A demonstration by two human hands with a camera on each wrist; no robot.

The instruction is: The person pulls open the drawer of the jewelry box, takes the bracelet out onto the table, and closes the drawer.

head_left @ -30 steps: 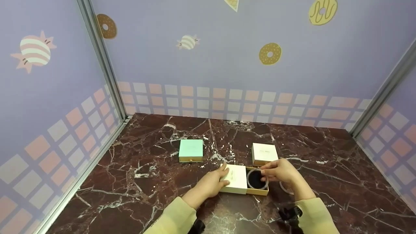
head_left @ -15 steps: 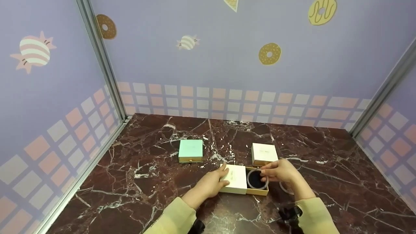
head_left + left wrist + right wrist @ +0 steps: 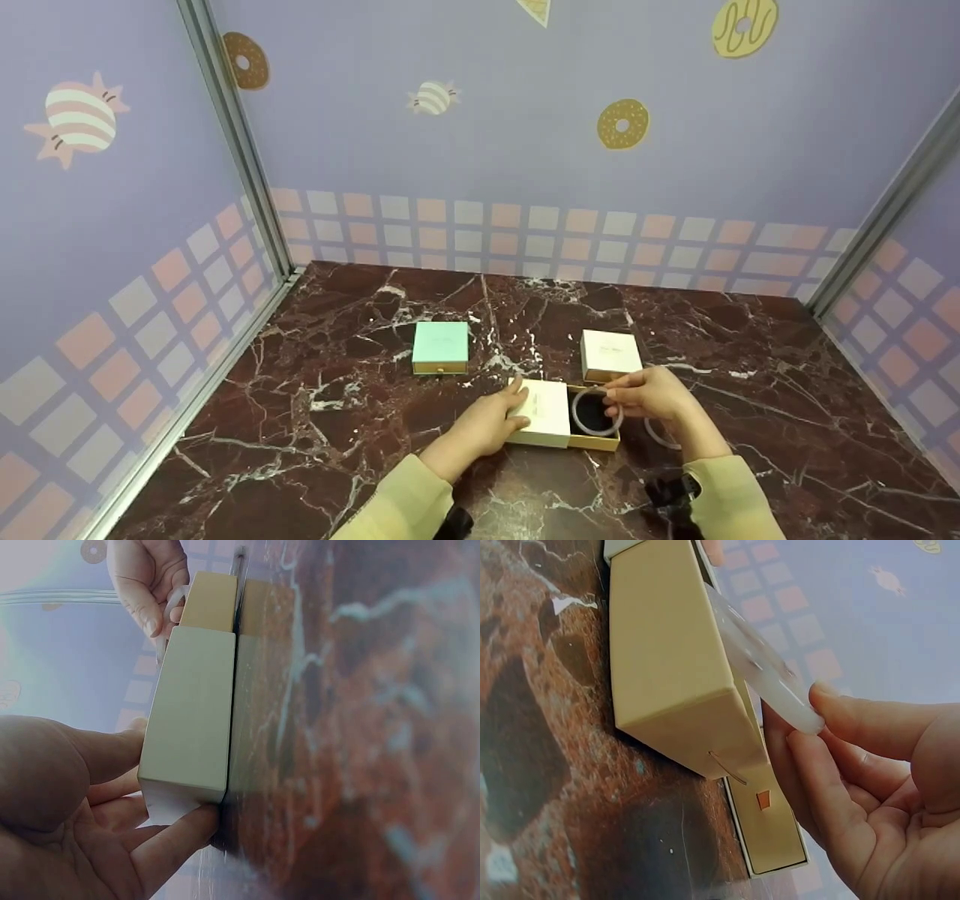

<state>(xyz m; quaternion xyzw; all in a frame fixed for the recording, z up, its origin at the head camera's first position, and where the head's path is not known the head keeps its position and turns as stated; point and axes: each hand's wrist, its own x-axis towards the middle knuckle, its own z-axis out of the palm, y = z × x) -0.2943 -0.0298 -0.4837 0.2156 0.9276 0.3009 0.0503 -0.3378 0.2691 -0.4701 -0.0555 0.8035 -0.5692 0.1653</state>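
A cream drawer box (image 3: 547, 411) lies in front of me, its gold drawer (image 3: 595, 443) pulled out to the right and lined in black. My left hand (image 3: 484, 424) holds the box's left end, thumb along the top edge and fingers against the end, as the left wrist view shows. Between thumb and fingers, my right hand (image 3: 651, 394) pinches a translucent whitish bangle (image 3: 769, 679). The bangle is tilted, its right side raised above the drawer rim and its lower part over the lining. A second bangle (image 3: 655, 439) lies on the table, partly hidden behind the right wrist.
Behind the drawer stands another cream box (image 3: 611, 349), closed, close to the right hand. A mint green box (image 3: 441, 346) sits further left. All rest on a dark red marble tabletop (image 3: 360, 450) with patterned walls (image 3: 480, 135) on three sides.
The bangle has risen slightly and shifted a little right in my right hand, tilting out of the drawer. My left hand and the box stay where they were.
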